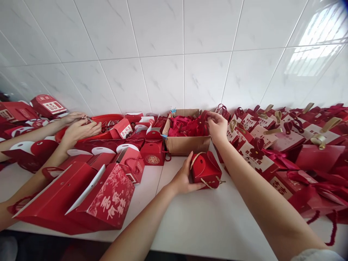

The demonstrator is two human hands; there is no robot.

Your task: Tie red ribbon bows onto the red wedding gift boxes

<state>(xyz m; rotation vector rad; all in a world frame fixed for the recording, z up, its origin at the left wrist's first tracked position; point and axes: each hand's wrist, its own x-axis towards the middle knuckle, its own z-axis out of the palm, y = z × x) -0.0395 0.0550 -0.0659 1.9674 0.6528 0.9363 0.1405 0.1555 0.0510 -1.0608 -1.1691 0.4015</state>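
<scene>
My left hand (186, 179) is wrapped round the left side of a small red gift box (205, 166) with a twisted gold cord, which stands on the white table. Just behind it is an open cardboard box (187, 145) filled with loose dark red ribbons (185, 125). At that box's right edge, my right hand (218, 127) pinches a dark red ribbon, its fingertips partly hidden behind the hand.
Finished-looking red gift boxes (289, 139) with ribbon handles crowd the right side. Open red boxes (111, 203) stand on the left. Beyond them another person's hands (81, 128) work over a red basin (107, 136). A tiled wall (163, 83) closes the back.
</scene>
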